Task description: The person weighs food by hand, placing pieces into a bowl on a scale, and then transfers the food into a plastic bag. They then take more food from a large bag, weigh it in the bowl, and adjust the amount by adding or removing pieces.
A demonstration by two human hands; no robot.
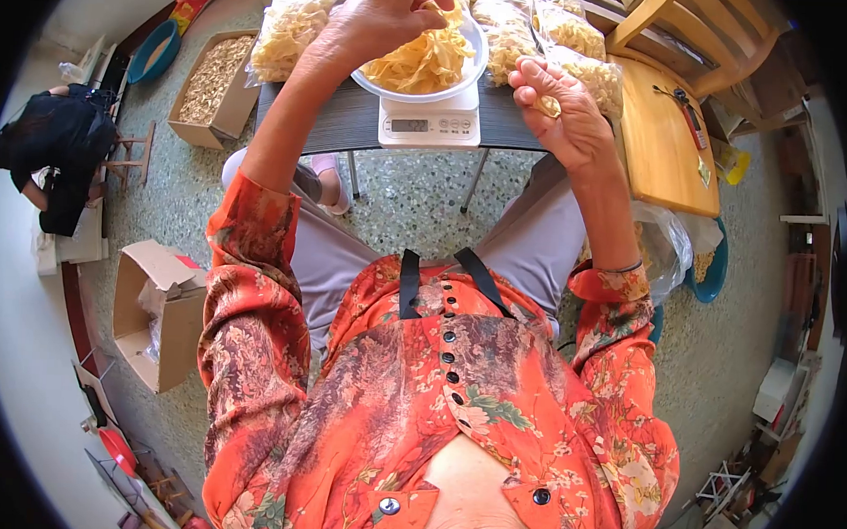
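My left hand (385,25) is over a white bowl (480,61) heaped with curled, dried yellow pieces (421,64). Its fingers are bent together at the top edge of the view; what they grip, if anything, is hidden. The bowl rests on a white kitchen scale (430,127) with a small display and buttons. Right of the bowl, my right hand (573,120) is closed, palm up, around a small dried yellow piece (547,106). Clear bags of similar pieces (579,74) lie just beyond that hand, and another bag (292,27) stands left of the bowl.
The dark table (340,122) holds the scale and bags. At right is a wooden chair (666,142) with a tool on its seat. Left on the floor are a box of dried pieces (215,80), an opened carton (160,316) and a blue basin (154,50). Another person (59,144) is far left.
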